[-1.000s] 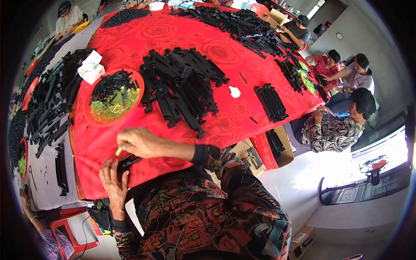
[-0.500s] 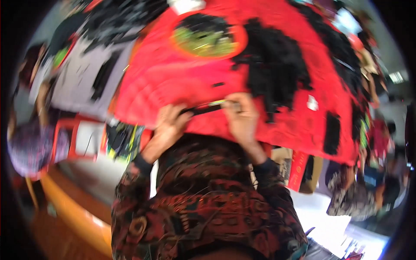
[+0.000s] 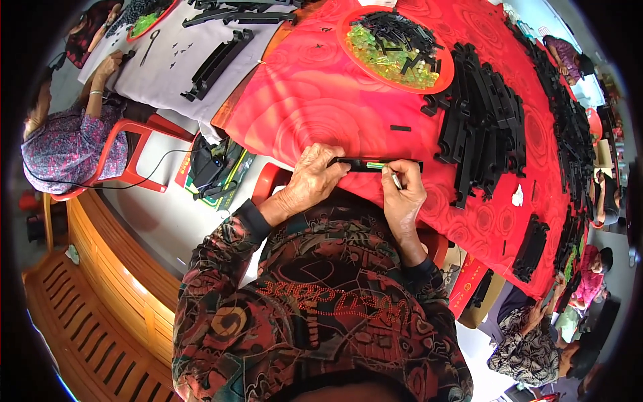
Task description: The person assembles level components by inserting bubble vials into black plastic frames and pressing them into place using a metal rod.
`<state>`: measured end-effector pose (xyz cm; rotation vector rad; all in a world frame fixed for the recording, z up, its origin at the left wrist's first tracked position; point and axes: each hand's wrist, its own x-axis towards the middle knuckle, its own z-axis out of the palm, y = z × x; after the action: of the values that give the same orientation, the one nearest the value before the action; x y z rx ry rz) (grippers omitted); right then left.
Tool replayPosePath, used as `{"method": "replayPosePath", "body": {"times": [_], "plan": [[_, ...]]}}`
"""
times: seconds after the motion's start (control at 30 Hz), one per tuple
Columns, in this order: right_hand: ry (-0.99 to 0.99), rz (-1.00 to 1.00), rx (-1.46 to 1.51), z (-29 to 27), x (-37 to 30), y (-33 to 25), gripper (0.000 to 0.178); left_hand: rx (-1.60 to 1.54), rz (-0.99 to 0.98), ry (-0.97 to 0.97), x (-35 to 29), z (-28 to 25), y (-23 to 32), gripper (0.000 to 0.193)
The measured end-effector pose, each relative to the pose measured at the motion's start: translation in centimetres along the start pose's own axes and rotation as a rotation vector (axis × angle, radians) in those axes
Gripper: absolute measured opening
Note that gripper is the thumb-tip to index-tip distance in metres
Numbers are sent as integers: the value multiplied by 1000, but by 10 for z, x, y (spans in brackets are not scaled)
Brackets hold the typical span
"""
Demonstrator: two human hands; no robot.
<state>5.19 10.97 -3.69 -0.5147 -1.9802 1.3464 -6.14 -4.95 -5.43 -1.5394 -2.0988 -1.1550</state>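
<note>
The black channel-shaped bar (image 3: 357, 163) was positioned crosswise near the rose-patterned red tablecloth's (image 3: 271, 120) near edge. The left hand (image 3: 316, 175) gripped its left end; the right hand (image 3: 404, 192), fingers narrowed on a small pale piece (image 3: 396, 180), met a green tube (image 3: 375, 165). Beyond mostly bare cloth, a round orange bowl (image 3: 410, 88) contained yellow-green pieces (image 3: 387, 63) and thin black strips (image 3: 388, 28).

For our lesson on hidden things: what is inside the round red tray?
Small black strips, mostly toward the far side, and yellow-green pieces lie in the red tray; anything beneath is covered.
</note>
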Motion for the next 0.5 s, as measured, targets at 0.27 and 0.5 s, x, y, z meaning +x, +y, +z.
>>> {"method": "replayPosePath", "body": {"times": [0.27, 0.5], "plan": [[11, -81, -169, 7, -3, 9, 16, 89, -43, -127, 7, -4, 5, 21], [66, 33, -24, 16, 2, 15, 13, 290, -6, -223, 22, -4, 12, 28]]}}
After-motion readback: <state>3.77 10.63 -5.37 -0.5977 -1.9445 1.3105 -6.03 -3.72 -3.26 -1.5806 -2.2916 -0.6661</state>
